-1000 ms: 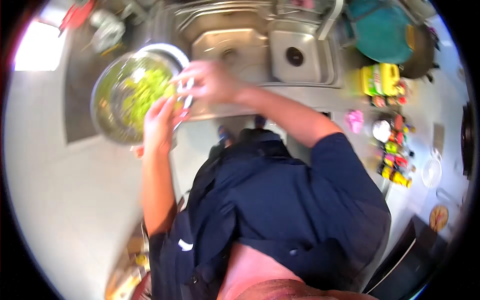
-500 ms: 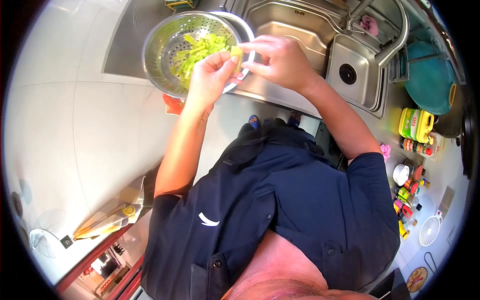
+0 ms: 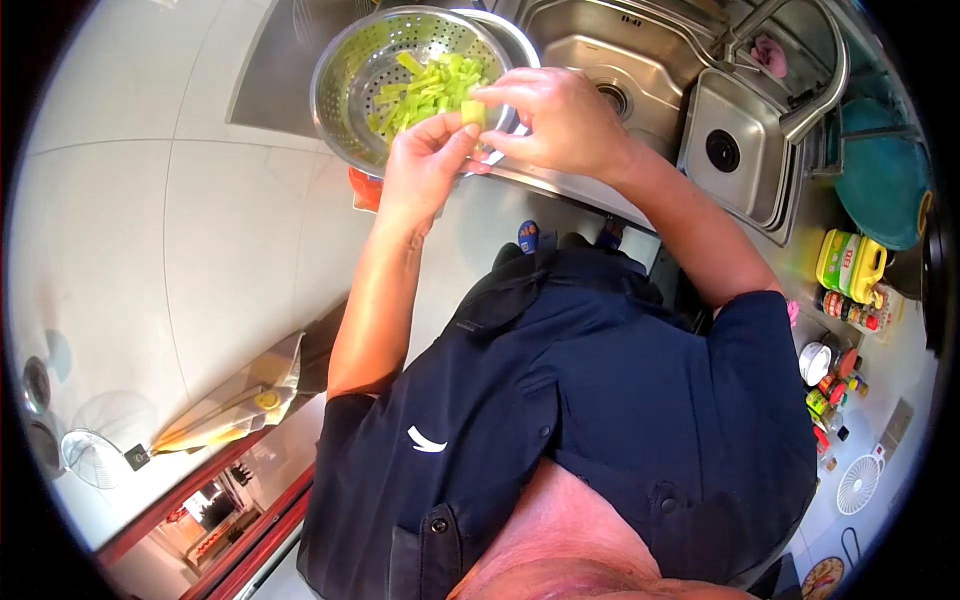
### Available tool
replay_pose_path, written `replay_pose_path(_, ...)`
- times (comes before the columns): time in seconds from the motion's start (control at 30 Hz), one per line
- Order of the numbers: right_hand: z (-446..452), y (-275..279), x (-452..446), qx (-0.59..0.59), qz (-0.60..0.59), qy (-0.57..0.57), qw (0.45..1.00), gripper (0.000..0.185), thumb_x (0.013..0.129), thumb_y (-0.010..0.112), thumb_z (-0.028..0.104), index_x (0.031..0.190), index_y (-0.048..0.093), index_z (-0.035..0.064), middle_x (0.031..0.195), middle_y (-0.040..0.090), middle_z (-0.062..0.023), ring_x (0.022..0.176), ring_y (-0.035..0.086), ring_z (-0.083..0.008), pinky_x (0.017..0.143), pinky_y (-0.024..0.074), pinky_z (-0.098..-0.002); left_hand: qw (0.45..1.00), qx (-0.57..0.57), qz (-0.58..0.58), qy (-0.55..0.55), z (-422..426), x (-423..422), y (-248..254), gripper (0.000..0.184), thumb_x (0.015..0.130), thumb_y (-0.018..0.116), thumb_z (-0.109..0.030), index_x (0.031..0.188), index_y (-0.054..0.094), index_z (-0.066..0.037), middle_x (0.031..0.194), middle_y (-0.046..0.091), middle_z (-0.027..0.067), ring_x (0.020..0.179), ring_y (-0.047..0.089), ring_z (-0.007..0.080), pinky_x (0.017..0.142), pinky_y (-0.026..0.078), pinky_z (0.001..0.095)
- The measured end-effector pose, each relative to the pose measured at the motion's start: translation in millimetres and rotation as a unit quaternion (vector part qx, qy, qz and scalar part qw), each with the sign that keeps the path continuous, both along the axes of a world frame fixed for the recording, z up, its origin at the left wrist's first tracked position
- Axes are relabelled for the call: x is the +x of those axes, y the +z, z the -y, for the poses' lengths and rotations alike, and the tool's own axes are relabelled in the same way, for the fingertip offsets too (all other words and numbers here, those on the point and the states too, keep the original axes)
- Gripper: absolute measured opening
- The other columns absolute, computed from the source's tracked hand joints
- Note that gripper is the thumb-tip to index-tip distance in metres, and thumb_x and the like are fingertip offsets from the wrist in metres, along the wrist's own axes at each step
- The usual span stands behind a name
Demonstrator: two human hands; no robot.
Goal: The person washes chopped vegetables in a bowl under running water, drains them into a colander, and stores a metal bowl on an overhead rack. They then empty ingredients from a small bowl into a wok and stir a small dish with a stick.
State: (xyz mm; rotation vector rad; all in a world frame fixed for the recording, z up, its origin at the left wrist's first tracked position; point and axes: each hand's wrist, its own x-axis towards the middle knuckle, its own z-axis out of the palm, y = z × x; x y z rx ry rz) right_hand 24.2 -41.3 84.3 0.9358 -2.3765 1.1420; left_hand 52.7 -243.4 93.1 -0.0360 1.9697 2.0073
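Observation:
Between my left thumb and fingers stands a short pale green piece of celery stalk [image 3: 473, 113]. My left hand [image 3: 428, 165] is closed on its lower part, just over the near rim of a perforated metal colander [image 3: 338, 125]. From the right, my right hand [image 3: 565, 120] reaches over with curved fingers. Its forefinger touches the top of the piece and its thumb comes to the side, so the piece sits between them. Cut green celery pieces [image 3: 435, 88] lie heaped in the colander, which rests partly over a white-rimmed basin [image 3: 525, 50].
Right of the basin is a steel sink with a large bowl [image 3: 565, 35], a smaller bowl [image 3: 748, 140] and a faucet [image 3: 800, 125]. Farther right stand a teal board [image 3: 875, 180], a yellow oil jug [image 3: 848, 265] and several bottles. An orange-red item [image 3: 365, 190] shows below the colander.
The view has shifted, so the colander and sink appear farther right and higher. Against the colander, my hands have come slightly left and nearer, both still at the celery piece.

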Motion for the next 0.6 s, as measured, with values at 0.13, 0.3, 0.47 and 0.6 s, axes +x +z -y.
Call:
replay_pose_path(0.13, 2.3, -0.6, -2.0, 0.013, -0.013, 0.009, 1.0, 0.037, 0.074, 0.075, 0.023, 0.107, 0.072, 0.0053, 0.096, 0.071, -0.0107, 0.069, 0.068, -0.0237, 0.065, 0.0549, -0.0338, 1.0, -0.01, -0.002, 0.0, 2.9, 0.3, -0.4, 0.02, 0.097, 0.062, -0.011, 0.111, 0.068, 0.002, 0.094, 0.07, 0.0065, 0.076, 0.066, 0.0116, 0.071, 0.056, 0.0259)
replay_pose_path(0.3, 4.1, 1.5, -3.2, 0.01, 0.003, 0.016, 1.0, 0.037, 0.075, 0.074, 0.022, 0.106, 0.072, 0.0043, 0.096, 0.071, -0.011, 0.068, 0.068, -0.0236, 0.065, 0.0554, -0.034, 1.0, -0.01, -0.001, 0.004, 5.3, 0.1, -2.9, 0.021, 0.097, 0.061, -0.012, 0.111, 0.067, 0.002, 0.094, 0.07, 0.0066, 0.076, 0.066, 0.0117, 0.07, 0.056, 0.0257)
replay_pose_path(0.47, 4.2, 1.3, -4.9, 0.012, 0.009, 0.023, 1.0, 0.036, 0.075, 0.074, 0.022, 0.106, 0.072, 0.004, 0.095, 0.071, -0.0115, 0.065, 0.067, -0.0223, 0.063, 0.0553, -0.0336, 1.0, -0.012, -0.011, 0.002, 6.9, -1.1, -6.5, 0.021, 0.097, 0.061, -0.012, 0.111, 0.067, 0.002, 0.095, 0.07, 0.0065, 0.075, 0.066, 0.0115, 0.07, 0.056, 0.0251)
replay_pose_path(0.6, 4.1, -0.1, -5.6, 0.009, -0.001, 0.022, 1.0, 0.035, 0.075, 0.074, 0.021, 0.105, 0.072, 0.004, 0.094, 0.071, -0.0115, 0.065, 0.067, -0.0218, 0.063, 0.0553, -0.0331, 0.999, -0.028, -0.027, -0.005, 7.7, -1.1, -8.0, 0.021, 0.097, 0.062, -0.011, 0.111, 0.068, 0.003, 0.094, 0.07, 0.0047, 0.075, 0.064, 0.0087, 0.069, 0.053, 0.0228)
